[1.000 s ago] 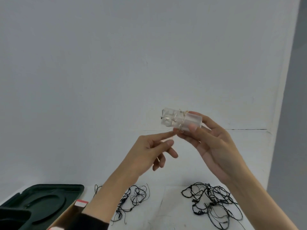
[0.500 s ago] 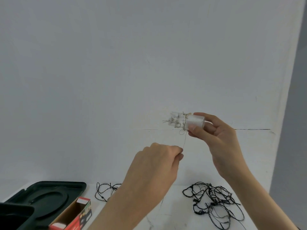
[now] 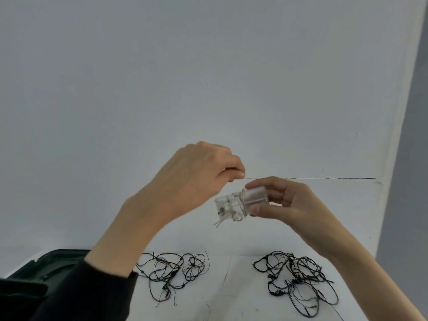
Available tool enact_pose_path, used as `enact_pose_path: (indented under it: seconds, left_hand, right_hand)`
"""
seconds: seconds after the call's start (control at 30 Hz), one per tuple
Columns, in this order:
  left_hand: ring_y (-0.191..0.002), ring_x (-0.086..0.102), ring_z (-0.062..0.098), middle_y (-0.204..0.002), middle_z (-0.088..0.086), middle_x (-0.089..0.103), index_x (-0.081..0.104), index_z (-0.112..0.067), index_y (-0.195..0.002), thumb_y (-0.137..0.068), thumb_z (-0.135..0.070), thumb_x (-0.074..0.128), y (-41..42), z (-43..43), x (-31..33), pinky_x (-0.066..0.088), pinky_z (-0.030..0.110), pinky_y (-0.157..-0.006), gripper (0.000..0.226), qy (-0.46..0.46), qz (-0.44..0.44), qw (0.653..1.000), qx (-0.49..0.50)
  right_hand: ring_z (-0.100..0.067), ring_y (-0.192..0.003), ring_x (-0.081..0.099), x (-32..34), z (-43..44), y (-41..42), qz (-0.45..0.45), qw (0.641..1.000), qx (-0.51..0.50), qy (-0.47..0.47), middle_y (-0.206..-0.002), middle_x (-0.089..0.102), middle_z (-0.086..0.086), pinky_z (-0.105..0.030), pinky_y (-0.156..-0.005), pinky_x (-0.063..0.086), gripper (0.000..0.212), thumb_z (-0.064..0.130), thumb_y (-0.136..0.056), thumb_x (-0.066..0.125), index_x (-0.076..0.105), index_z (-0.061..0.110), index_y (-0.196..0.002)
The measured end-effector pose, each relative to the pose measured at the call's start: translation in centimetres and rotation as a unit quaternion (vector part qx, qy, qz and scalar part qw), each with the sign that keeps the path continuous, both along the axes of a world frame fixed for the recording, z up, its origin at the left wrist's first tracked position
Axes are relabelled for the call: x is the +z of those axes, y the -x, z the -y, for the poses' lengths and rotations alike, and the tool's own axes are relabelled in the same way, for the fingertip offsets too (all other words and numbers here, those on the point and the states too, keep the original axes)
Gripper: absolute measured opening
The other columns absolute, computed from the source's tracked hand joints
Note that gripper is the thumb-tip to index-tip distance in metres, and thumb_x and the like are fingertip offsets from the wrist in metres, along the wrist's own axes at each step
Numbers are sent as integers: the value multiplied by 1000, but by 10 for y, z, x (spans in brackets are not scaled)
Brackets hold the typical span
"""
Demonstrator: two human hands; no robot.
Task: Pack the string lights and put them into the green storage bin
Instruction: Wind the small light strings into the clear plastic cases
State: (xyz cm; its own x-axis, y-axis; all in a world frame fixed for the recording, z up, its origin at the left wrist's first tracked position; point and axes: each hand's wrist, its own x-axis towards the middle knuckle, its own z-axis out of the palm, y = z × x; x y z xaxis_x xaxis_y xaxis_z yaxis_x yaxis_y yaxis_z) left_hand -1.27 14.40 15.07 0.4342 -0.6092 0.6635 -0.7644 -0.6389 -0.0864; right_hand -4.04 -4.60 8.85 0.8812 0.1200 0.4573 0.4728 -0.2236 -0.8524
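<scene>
My right hand (image 3: 287, 205) pinches a small clear plastic battery box (image 3: 240, 205) between thumb and fingers, held in the air over the table. A thin wire (image 3: 241, 183) is wound round the box's middle. My left hand (image 3: 199, 179) is above and left of the box, pinching the wire's loose end between thumb and forefinger. Two tangled heaps of black string lights lie on the white table, one at centre left (image 3: 172, 272) and one at the right (image 3: 296, 279). The dark green storage bin (image 3: 49, 267) stands at the lower left, partly hidden by my left sleeve.
A white wall rises straight behind the table, with a grey corner at the right. The table's surface (image 3: 231, 286) runs between and in front of the two black heaps. My dark left sleeve (image 3: 88, 295) covers the lower left.
My left hand rose from below the box to above it, carrying the thin wire over. The right hand lowered and tilted the box. The cardboard box at the lower left is out of sight.
</scene>
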Motion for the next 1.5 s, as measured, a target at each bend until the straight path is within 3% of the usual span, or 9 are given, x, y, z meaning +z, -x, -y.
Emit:
enact_pose_path:
  seconds: [0.13, 0.23, 0.4, 0.67, 0.87, 1.03, 1.2, 1.37, 1.5]
  left_hand:
    - [-57, 51, 13, -70, -13, 68, 73, -30, -81, -85, -30, 64, -16, -1, -8, 36, 15, -56, 10, 102, -169, 976, -87]
    - [-65, 58, 29, -70, -11, 70, 73, -32, -80, -85, -26, 65, -21, -1, -23, 44, 28, -60, 11, 174, -268, 940, -121]
    - [-40, 39, 5, -48, -8, 55, 69, -23, -62, -86, 6, 53, -19, 9, -62, 29, 15, -39, 41, 331, -416, 835, -144]
    - [-41, 43, 8, -59, -3, 63, 74, -15, -84, -88, -13, 62, -9, 26, -112, 33, 18, -39, 13, 468, -499, 721, -113]
    - [-44, 52, 7, -60, -5, 68, 74, -19, -95, -88, -18, 62, 1, 26, -125, 39, 17, -43, 14, 351, -479, 804, -16]
    - [-78, 63, 9, -85, -10, 69, 67, -31, -99, -95, -35, 46, 5, 28, -115, 48, 26, -70, 22, 110, -225, 955, 156]
    - [-51, 55, 11, -51, -12, 53, 62, -26, -57, -69, -26, 60, -12, 27, -104, 17, 18, -35, 12, -41, 39, 991, 118]
    - [-62, 52, 3, -62, -14, 61, 71, -27, -71, -77, -32, 60, -42, 18, -106, 47, 25, -48, 14, 8, -57, 996, 72]
    - [-70, 58, 2, -69, -11, 68, 76, -28, -76, -74, -31, 75, -55, 10, -111, 42, 12, -63, 4, 161, -246, 956, 18]
  right_hand:
    - [-23, -84, 69, 0, 3, 3, -29, 993, 98, -65, -91, 73, -11, -22, -73, 53, 33, 1, -67, 69, 68, 10, -99]
    - [-26, -83, 68, -3, 2, 0, -49, 975, 156, -150, -91, 71, -18, -25, -72, 54, 35, -10, -66, 67, 67, 4, -98]
    - [-29, -83, 68, -17, -8, -10, -77, 928, 169, -324, -96, 69, -24, -29, -72, 56, 41, -5, -53, 76, 72, 3, -93]
    - [-26, -87, 70, -42, -20, -20, -110, 889, 82, -436, -103, 70, -22, -26, -74, 57, 43, 1, -68, 63, 59, -4, -110]
    - [-29, -91, 70, -57, -14, -26, -82, 935, 1, -345, -102, 71, -16, -34, -86, 55, 35, -2, -72, 68, 64, 3, -106]
    - [-8, -80, 69, -63, -12, -33, -38, 980, -90, -175, -90, 73, -4, -10, -69, 49, 30, 3, -73, 75, 70, 21, -97]
    - [-11, -79, 66, -73, -5, -45, 10, 994, -96, -54, -86, 70, 1, -10, -67, 49, 33, -2, -76, 71, 70, 26, -94]
    - [-15, -86, 67, -80, 7, -54, -38, 999, 2, 5, -87, 71, -1, -18, -74, 53, 34, -4, -76, 70, 70, 23, -96]
    - [-16, -93, 67, -82, 9, -63, -89, 993, 75, 7, -93, 72, -3, -25, -81, 55, 34, -6, -76, 70, 71, 21, -96]
